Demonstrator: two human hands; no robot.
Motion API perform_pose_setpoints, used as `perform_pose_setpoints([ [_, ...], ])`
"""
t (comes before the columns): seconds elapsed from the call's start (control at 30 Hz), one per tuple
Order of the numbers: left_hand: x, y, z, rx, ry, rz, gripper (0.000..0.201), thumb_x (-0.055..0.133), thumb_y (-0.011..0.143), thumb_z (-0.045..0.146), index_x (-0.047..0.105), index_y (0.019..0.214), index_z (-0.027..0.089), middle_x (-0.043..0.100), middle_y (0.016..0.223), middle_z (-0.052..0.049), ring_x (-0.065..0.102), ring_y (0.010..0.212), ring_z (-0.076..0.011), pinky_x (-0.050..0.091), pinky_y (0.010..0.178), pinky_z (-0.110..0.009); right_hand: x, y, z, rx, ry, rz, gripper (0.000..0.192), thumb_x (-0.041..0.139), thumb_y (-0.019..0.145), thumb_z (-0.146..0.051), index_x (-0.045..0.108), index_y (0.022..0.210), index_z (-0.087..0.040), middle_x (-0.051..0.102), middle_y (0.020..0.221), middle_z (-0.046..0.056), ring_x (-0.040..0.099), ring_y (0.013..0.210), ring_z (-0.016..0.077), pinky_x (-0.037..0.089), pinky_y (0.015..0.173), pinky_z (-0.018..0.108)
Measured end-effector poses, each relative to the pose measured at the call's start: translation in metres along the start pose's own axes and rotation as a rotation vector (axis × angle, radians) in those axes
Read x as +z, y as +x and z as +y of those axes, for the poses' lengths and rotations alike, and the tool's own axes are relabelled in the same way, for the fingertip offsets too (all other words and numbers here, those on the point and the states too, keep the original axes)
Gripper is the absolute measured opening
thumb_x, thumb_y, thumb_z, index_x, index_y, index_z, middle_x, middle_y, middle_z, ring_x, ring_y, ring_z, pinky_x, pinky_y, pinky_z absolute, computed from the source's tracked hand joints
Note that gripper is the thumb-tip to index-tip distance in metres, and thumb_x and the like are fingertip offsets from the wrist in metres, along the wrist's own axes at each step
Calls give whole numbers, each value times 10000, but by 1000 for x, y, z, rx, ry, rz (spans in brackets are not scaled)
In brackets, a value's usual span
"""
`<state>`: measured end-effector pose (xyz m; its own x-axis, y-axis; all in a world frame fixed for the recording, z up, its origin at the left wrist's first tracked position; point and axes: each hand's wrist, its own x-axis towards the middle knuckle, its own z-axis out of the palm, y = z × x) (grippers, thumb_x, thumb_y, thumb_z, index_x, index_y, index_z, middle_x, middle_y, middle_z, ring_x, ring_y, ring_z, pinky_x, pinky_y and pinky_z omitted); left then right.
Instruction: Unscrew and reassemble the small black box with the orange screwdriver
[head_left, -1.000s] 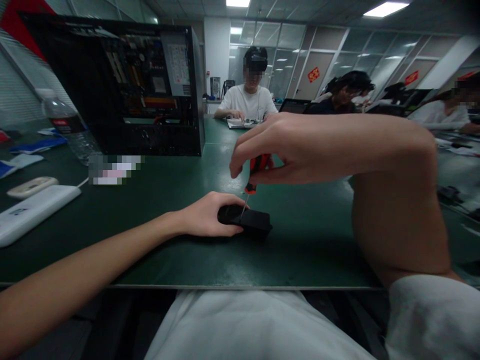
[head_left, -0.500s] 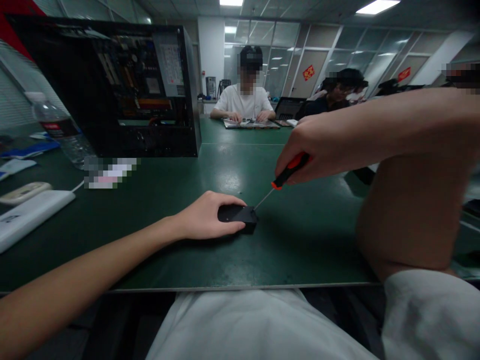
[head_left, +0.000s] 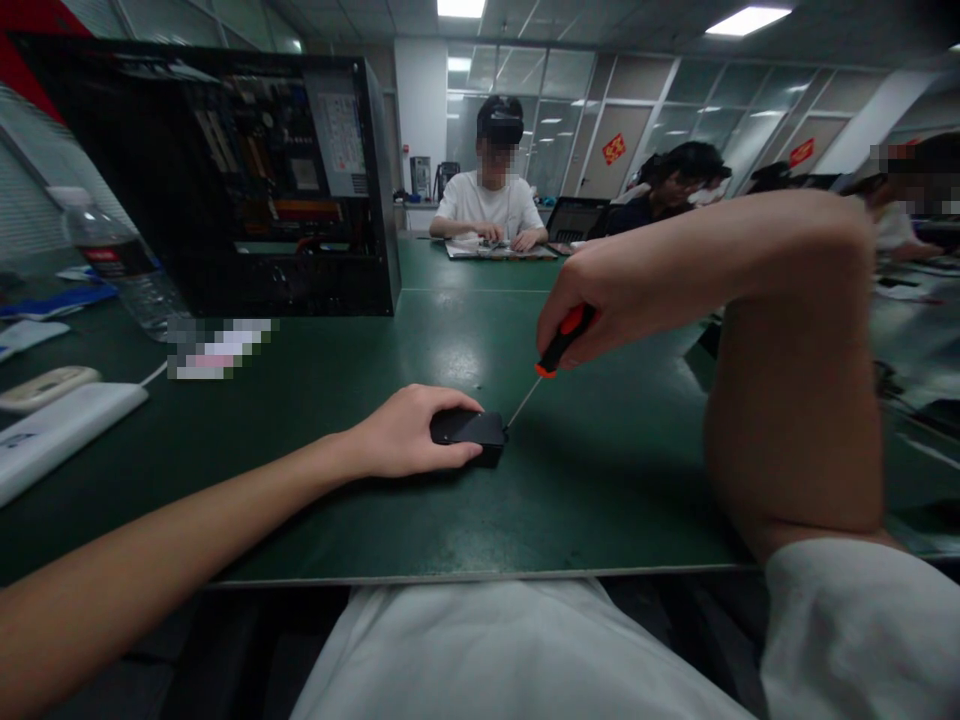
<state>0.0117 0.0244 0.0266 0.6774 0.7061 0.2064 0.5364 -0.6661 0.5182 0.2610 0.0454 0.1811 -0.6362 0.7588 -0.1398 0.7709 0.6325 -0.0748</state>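
A small black box-like case [head_left: 472,428] lies on the green table, and my left hand [head_left: 409,432] is wrapped round its left end, thumb on the near side and fingers on the far side. My right hand [head_left: 589,295] grips the red and black handle of a screwdriver [head_left: 559,345] from above. The screwdriver slants down to the left. Its thin metal shaft ends at the right end of the case, beside a small dark bit there. Whether the tip sits in a screw I cannot tell.
An open computer tower [head_left: 300,200] stands at the back left, with a plastic bottle [head_left: 124,260] beside it. A white power strip [head_left: 67,440] lies at the left. Across the green table [head_left: 450,530], a person [head_left: 491,205] works over a flat panel.
My right hand and the screwdriver have shifted slightly left. The tip has gone from the case's top corner to its right end. My left hand still holds the case, now slightly further left.
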Motion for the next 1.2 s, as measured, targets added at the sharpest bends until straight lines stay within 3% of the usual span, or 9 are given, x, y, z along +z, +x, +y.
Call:
perform_pose_setpoints([
  [0.1,1,0,0,-6,0,2,406,733,819,381,724,1152,150,762,1013,-63,698,848,-203,487,725,-268,-1,14,6,-121,-78,-196,352,698,833,-352,789,1065,-103,778,886,-2,601,736,73,391,734,228],
  [0.23,2,-1,-1,-7,-7,9,409,729,814,357,722,1162,143,760,1009,-60,697,840,-195,489,727,-265,8,54,34,-125,33,-318,309,769,812,-276,792,1083,-130,784,923,5,659,811,114,425,802,237],
  [0.37,1,-1,-1,-4,-15,3,406,732,805,337,726,1161,141,763,1009,-58,700,850,-196,493,744,-266,37,102,66,-203,217,-536,451,840,713,-454,803,1044,-149,784,927,11,677,863,164,463,776,251],
  [0.47,0,-1,-1,2,-34,-3,409,737,801,345,727,1157,142,767,1008,-54,705,859,-198,495,751,-264,60,127,75,-250,302,-656,564,856,648,-543,800,1060,-162,786,960,17,674,878,166,467,743,240],
  [0.67,1,-1,-2,8,-55,-5,430,742,800,357,731,1168,134,771,1047,-67,713,907,-216,504,785,-271,71,134,72,-272,346,-739,590,866,618,-564,806,1078,-199,789,982,17,677,881,168,478,727,237],
  [0.77,1,-1,-2,6,-58,-9,433,746,795,347,737,1166,126,774,1034,-69,716,897,-217,503,778,-272,68,124,73,-283,365,-688,538,858,641,-549,815,1050,-202,790,951,14,681,865,170,490,751,250],
  [0.87,0,-2,-1,11,-74,-15,432,746,799,343,735,1169,120,776,1020,-65,718,891,-211,504,778,-266,81,108,77,-332,469,-587,493,843,680,-523,816,1030,-177,787,968,27,685,878,170,497,796,257],
  [1.0,0,-1,-2,27,-73,-31,436,751,808,360,726,1182,138,774,1043,-61,717,908,-211,505,793,-267,120,76,83,-373,555,-280,477,756,790,-535,789,1060,-143,770,984,54,680,879,168,502,789,260],
  [1.2,-1,-1,-2,27,-55,-39,446,744,826,375,709,1204,141,765,1033,-57,707,891,-205,497,773,-264,161,27,87,-390,342,156,447,588,951,-523,740,1113,-134,733,966,86,670,837,157,463,734,249],
])
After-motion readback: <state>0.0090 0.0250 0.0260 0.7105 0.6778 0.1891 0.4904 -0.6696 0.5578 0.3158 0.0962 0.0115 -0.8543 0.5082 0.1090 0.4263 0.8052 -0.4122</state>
